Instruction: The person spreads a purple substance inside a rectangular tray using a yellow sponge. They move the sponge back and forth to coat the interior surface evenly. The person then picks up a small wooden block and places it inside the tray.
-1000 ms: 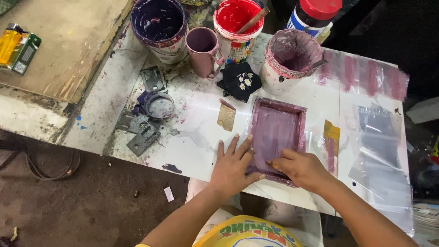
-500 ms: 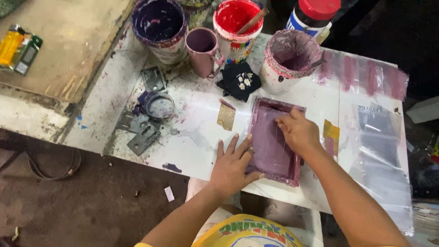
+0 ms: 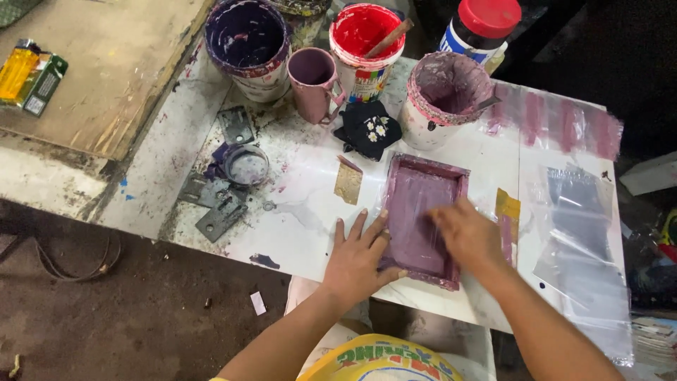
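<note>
Right hand point(image 3: 469, 236), blurred, grip unclear, now lower on purple frame point(image 3: 422, 215); left hand point(image 3: 360, 257) unmoved, spread flat.

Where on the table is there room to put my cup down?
Bare white patch left of the purple frame, between the tape scrap and left hand. Crowded by the buckets and metal plates; plastic sheets cover the right side.

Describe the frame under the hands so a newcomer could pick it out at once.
Start at the white paint-stained table and the row of paint buckets along its far edge. Just in front of the pink-rimmed bucket lies a rectangular purple frame, pinned by the left hand while the right hand sweeps inside. It is the only flat, boxy thing among round containers.
</note>
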